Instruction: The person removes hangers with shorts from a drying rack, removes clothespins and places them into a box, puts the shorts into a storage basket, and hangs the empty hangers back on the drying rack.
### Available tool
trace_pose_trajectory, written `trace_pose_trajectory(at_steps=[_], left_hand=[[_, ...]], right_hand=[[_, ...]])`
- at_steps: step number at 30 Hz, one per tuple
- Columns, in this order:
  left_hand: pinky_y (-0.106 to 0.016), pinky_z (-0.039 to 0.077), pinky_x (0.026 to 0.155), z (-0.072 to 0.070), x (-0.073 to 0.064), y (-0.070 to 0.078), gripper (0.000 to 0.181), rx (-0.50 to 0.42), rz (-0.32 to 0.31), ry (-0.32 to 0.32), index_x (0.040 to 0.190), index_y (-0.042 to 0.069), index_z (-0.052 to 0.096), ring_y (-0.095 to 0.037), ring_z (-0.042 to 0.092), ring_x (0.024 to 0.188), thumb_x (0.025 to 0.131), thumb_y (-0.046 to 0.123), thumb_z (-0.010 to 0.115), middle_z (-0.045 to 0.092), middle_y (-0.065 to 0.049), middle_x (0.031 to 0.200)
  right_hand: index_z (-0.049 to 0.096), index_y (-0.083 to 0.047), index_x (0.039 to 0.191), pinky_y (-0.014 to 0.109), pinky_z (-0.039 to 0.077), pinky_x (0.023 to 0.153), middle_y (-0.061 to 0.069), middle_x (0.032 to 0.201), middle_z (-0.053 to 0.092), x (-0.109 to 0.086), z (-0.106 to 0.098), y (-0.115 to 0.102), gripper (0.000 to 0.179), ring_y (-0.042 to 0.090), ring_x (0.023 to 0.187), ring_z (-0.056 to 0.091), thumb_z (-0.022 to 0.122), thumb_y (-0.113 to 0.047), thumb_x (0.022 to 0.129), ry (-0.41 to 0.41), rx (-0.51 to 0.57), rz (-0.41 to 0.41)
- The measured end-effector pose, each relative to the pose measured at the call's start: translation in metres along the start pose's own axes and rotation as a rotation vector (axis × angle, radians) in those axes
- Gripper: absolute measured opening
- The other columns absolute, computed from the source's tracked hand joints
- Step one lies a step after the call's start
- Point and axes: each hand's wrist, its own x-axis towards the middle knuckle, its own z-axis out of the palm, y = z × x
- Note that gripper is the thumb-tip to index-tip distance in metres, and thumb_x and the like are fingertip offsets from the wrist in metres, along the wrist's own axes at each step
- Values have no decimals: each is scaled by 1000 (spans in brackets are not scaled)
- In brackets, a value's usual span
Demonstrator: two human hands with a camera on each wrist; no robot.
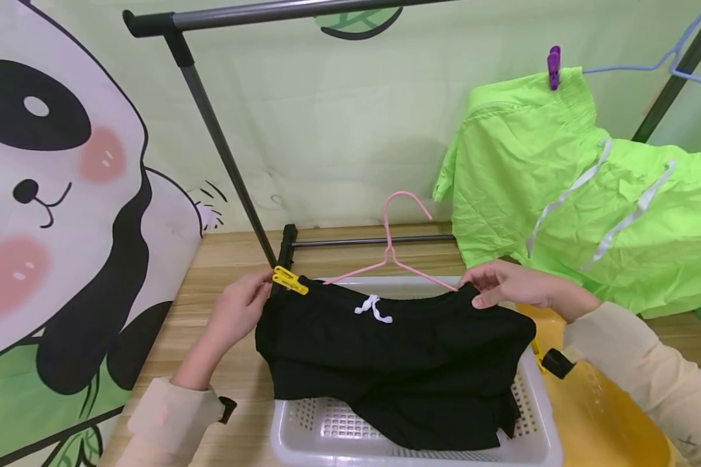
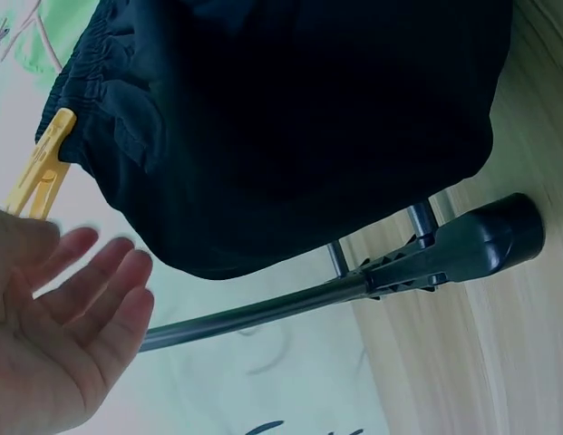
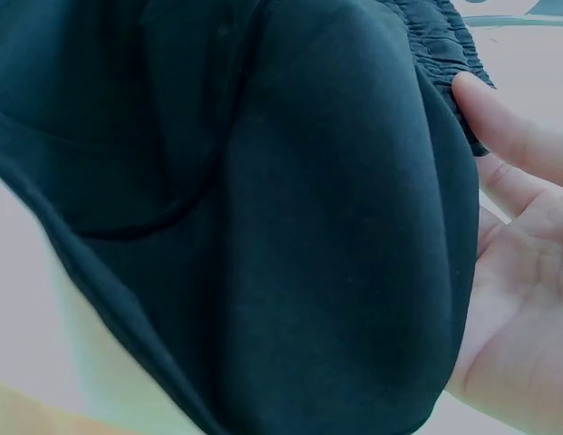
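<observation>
Black shorts (image 1: 397, 363) with a white drawstring bow (image 1: 374, 308) hang spread out, a pink hanger (image 1: 389, 250) behind their waistband. My left hand (image 1: 236, 314) pinches the handle end of a yellow clothespin (image 1: 290, 280), whose jaws sit on the left corner of the waistband. In the left wrist view the other fingers of my left hand (image 2: 68, 326) are loosely bent below the clothespin (image 2: 43, 168). At the opposite corner, my right hand (image 1: 516, 288) pinches the waistband, thumb in front. The right wrist view shows that thumb on the gathered elastic, beside the right hand's (image 3: 526, 272) visible palm.
Under the shorts stands a white perforated basket (image 1: 417, 457), with an orange basin (image 1: 604, 408) to its right. A dark metal rack (image 1: 224, 146) rises behind. Lime green shorts (image 1: 502, 168) hang at right from a blue hanger (image 1: 631, 67), held by a purple clothespin (image 1: 553, 68).
</observation>
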Motion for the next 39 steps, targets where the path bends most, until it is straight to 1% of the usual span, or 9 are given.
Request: trace_pose_trajectory(at_steps=[4,8,11,15,19,23,27,34,39], left_hand=[[-42,48,76,2,0,-1,21,-5,24,-74,105,4,60,-26,59,89,89,13,51,63,-12,100],[-43,46,79,2,0,1,22,8,52,-131,105,6,62,-25,59,92,87,16,55,64,-10,103],[-43,45,82,3,0,4,25,46,79,-138,107,7,61,-25,58,97,84,17,59,63,-10,106],[-42,45,82,8,0,6,26,141,142,-93,104,8,63,-25,59,96,80,16,64,64,-9,105],[-40,48,78,13,1,8,22,222,202,-22,98,8,65,-24,62,90,76,11,67,65,-9,98],[-39,49,71,17,1,8,17,273,235,46,91,8,65,-24,63,83,75,7,68,66,-8,90],[-38,50,67,19,0,9,16,305,258,91,90,8,65,-23,62,79,74,7,68,66,-7,87],[-35,50,61,22,-1,11,14,335,307,177,88,8,65,-22,61,75,75,7,68,65,-7,83],[-34,49,57,23,-1,12,13,356,306,215,87,8,66,-21,60,72,75,6,68,65,-6,82]], right_hand=[[50,8,102,23,41,63,-6,77,54,0,0,0,22,9,67,47,54,-5,85,3,-6,2],[51,8,103,24,41,63,-6,77,54,0,0,0,23,10,67,47,55,-6,85,9,-13,13],[51,8,103,24,41,64,-5,78,54,0,0,1,23,10,68,47,55,-6,85,11,-16,17],[51,9,103,24,42,64,-5,80,56,0,0,1,23,11,69,48,54,-6,85,11,-11,18],[51,8,103,24,42,65,-4,81,57,0,-1,3,24,10,70,50,55,-6,85,13,-6,20],[51,8,104,24,42,66,-5,81,57,0,-1,6,24,10,70,50,55,-6,85,17,-6,20],[51,9,105,24,43,66,-6,82,57,0,-2,8,25,10,71,50,55,-7,85,27,-3,32],[50,6,108,25,44,68,-4,82,57,1,-2,9,30,10,72,51,57,-11,85,73,-17,136],[49,5,111,26,44,62,0,77,53,2,-2,6,36,11,68,50,59,-15,83,129,-68,229]])
